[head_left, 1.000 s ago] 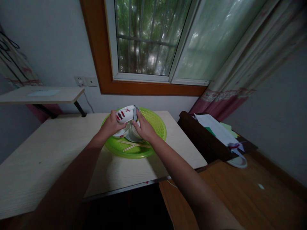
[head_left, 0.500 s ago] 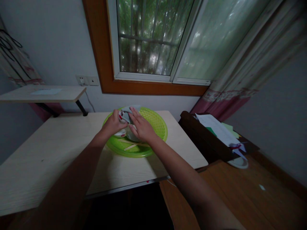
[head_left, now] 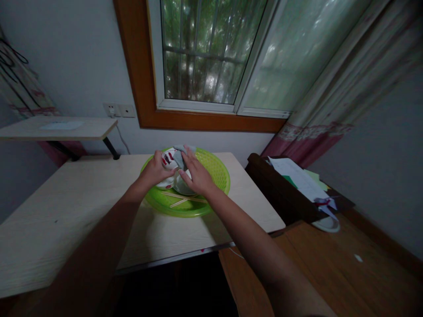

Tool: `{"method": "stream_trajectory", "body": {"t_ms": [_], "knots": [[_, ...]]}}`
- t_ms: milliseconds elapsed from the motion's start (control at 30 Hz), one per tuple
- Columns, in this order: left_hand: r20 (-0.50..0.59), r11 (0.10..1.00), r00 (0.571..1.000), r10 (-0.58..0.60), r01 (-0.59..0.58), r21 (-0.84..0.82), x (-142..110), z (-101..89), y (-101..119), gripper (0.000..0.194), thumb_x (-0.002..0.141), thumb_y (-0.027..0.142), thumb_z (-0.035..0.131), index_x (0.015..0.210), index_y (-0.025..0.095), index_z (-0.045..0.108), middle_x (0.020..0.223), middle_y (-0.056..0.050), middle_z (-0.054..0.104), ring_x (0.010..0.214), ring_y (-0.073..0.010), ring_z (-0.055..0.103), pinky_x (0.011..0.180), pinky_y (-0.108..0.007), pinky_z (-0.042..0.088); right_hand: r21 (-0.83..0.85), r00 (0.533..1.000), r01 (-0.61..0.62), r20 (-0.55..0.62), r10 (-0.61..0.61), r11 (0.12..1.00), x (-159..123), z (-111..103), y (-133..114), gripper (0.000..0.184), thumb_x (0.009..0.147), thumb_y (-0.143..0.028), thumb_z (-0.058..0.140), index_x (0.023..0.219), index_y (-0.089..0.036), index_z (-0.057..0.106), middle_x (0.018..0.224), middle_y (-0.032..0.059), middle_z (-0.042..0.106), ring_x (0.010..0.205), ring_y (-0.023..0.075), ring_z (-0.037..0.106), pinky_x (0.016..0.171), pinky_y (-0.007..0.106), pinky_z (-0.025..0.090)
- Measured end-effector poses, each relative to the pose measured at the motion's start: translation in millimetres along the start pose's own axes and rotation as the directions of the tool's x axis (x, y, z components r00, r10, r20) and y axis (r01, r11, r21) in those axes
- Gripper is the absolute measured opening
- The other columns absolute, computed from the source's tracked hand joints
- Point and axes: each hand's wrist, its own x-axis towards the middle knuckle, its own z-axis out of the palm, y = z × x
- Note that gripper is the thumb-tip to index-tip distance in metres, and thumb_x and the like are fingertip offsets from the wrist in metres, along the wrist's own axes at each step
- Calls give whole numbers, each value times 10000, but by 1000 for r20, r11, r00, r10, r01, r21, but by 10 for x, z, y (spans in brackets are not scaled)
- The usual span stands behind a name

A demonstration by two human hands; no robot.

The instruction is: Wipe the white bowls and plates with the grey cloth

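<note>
My left hand (head_left: 154, 172) is closed around a small white bowl (head_left: 168, 159) with a red and dark pattern, held tilted above a green plastic basket (head_left: 185, 214). A grey cloth (head_left: 179, 155) lies against the bowl's right side. My right hand (head_left: 199, 176) presses that cloth to the bowl, its fingers partly hiding both. Below the hands, another white bowl with red marks (head_left: 165, 183) and a pale bowl (head_left: 181, 186) sit in the basket. Several light chopsticks (head_left: 182, 198) lie crossed near the basket's front.
The basket stands on a pale wooden table (head_left: 92, 198) against the wall under a window (head_left: 211, 57). A raised shelf (head_left: 95, 130) is on the table's left. Right of the table, a dark brown piece of furniture (head_left: 280, 185) bears papers (head_left: 294, 176).
The held bowl has turned, showing more of its red pattern. My right hand and the cloth have shifted slightly right, exposing more of the pale bowl below.
</note>
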Motion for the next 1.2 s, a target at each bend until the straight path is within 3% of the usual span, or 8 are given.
{"method": "stream_trajectory", "body": {"t_ms": [167, 300, 500, 633, 700, 933, 1067, 1200], "knots": [[14, 1000, 1000, -9, 9, 12, -4, -16, 40, 536, 600, 361, 791, 927, 256, 380, 820, 7, 592, 737, -206, 621, 655, -324, 487, -55, 987, 139, 92, -133, 989, 19, -35, -98, 595, 1022, -374, 493, 1581, -241, 336, 1695, 70, 240, 1596, 234, 115, 1289, 533, 219], [11, 1000, 1000, -25, 25, -3, 1, -17, 50, 552, 592, 363, 789, 922, 256, 360, 825, 9, 578, 726, -194, 608, 644, -314, 479, -45, 987, 132, 100, -127, 990, 24, -34, -100, 567, 1018, -338, 489, 1567, -274, 364, 1687, 42, 268, 1592, 227, 138, 1290, 549, 208], [28, 1000, 1000, 4, -4, 6, 3, -18, 54, 577, 640, 466, 791, 1008, 232, 414, 932, -59, 634, 838, -250, 659, 724, -365, 515, 25, 1000, -13, -12, 13, 1000, 22, 11, 28, 607, 1044, -376, 441, 1613, -264, 262, 1706, 54, 208, 1589, 215, 157, 1299, 500, 219], [33, 999, 999, 9, -11, 50, 2, 0, 28, 589, 646, 491, 792, 1029, 224, 433, 950, -71, 638, 842, -255, 661, 702, -355, 507, 110, 977, -198, -58, 205, 974, -6, 62, 166, 626, 1063, -474, 371, 1631, -262, 215, 1678, 66, 295, 1571, 224, 235, 1290, 490, 248], [33, 998, 999, 17, -19, 58, 4, 6, 17, 595, 647, 487, 793, 1042, 220, 437, 969, -74, 641, 856, -253, 662, 708, -349, 508, 124, 970, -225, -61, 234, 966, -14, 78, 200, 646, 1061, -503, 362, 1634, -249, 207, 1671, 79, 311, 1564, 235, 255, 1286, 499, 253], [21, 999, 1000, -22, 22, 23, 11, -3, 19, 574, 670, 464, 772, 1050, 214, 422, 950, -66, 652, 848, -241, 663, 731, -349, 518, -40, 1000, 7, -12, -8, 999, 22, 32, 58, 618, 1058, -376, 406, 1626, -214, 225, 1713, 85, 168, 1589, 230, 158, 1295, 490, 241], [44, 999, 999, -11, 9, 44, 23, 12, -30, 558, 644, 388, 779, 1020, 224, 400, 903, -44, 631, 804, -231, 645, 702, -339, 508, -109, 987, 151, 73, -143, 983, 33, 25, -20, 569, 1052, -313, 412, 1602, -226, 296, 1700, 78, 221, 1593, 229, 128, 1289, 524, 237], [47, 999, 999, 3, -6, 49, 48, 31, -85, 580, 614, 349, 794, 1012, 234, 388, 904, -32, 617, 806, -224, 640, 687, -324, 496, -127, 979, 185, 109, -172, 975, 50, 44, -25, 557, 1046, -298, 420, 1591, -237, 323, 1690, 68, 258, 1593, 228, 130, 1288, 537, 231]]}}
